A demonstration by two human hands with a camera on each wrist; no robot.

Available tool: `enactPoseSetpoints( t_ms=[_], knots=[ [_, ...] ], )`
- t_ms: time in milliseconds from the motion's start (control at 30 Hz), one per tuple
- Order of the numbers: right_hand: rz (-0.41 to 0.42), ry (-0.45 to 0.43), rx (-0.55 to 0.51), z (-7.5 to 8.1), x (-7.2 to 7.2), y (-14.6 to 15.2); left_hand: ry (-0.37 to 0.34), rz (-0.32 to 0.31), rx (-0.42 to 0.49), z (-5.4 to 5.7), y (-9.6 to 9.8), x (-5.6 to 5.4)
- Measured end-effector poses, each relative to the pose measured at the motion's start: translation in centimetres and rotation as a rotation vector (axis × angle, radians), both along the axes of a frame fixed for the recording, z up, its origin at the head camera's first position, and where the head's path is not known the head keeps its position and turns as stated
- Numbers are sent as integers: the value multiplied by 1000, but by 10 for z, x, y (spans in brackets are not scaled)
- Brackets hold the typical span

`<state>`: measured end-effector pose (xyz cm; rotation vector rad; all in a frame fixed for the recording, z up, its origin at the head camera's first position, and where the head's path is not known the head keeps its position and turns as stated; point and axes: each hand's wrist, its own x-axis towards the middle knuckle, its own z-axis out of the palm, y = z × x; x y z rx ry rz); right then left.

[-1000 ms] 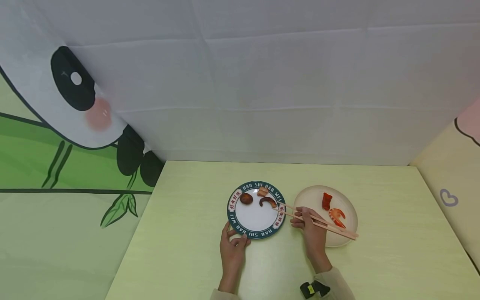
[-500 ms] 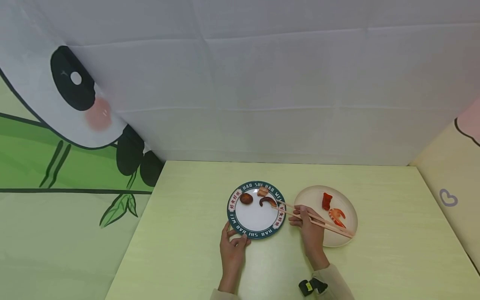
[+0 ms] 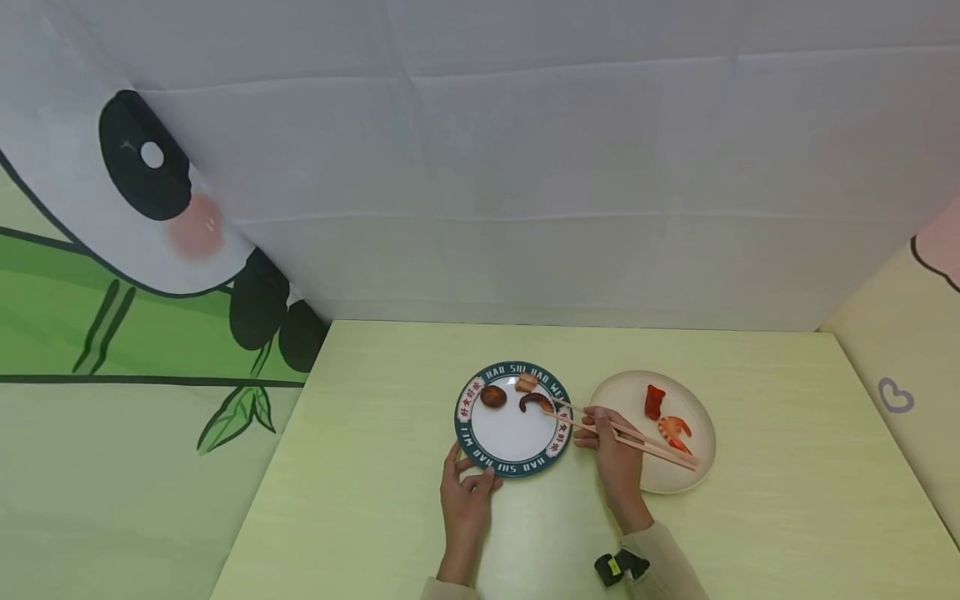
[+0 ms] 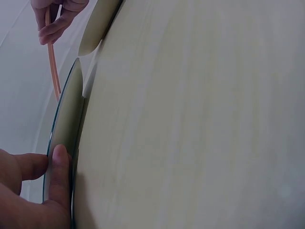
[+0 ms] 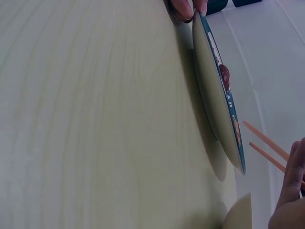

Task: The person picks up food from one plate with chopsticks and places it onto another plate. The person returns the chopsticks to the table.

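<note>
My left hand [image 3: 467, 507] pinches the near-left rim of a white plate [image 3: 510, 437] with a green lettered border; the left wrist view shows its thumb and a finger on the rim. On this plate lie a round brown mushroom-like piece [image 3: 492, 397], a pale brown slab [image 3: 526, 382] and a dark curled tentacle-like piece [image 3: 534, 402]. My right hand [image 3: 618, 467] holds a pair of wooden chopsticks [image 3: 652, 448], their tips spread beside the curled piece's right end. Whether they touch it I cannot tell.
Partly behind the right hand stands a cream plate [image 3: 693, 408] bearing a red chunk [image 3: 654, 402] and an orange-white shrimp [image 3: 674, 433]. Both plates rest on a pale yellow-green table [image 3: 360, 500]. A white cloth wall [image 3: 525, 208] rises behind it.
My right hand has shifted slightly left and away from me, and the chopsticks' rear ends have moved the same way. The left hand, plates and food pieces stay about where they were.
</note>
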<state>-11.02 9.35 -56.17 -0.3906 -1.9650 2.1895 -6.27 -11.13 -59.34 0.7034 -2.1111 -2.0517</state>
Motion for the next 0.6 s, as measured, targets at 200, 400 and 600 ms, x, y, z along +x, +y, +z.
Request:
enactPoseSetpoints(
  t_ms=[200, 400, 600],
  knots=[
    [11, -11, -12, 0, -3, -3, -11, 1, -6, -1, 0, -1],
    [32, 0, -14, -4, -6, -6, -13, -1, -6, -1, 0, -2],
    [46, 26, 6, -8, -8, -6, -12, 1, 0, 0, 0, -2]
  ],
)
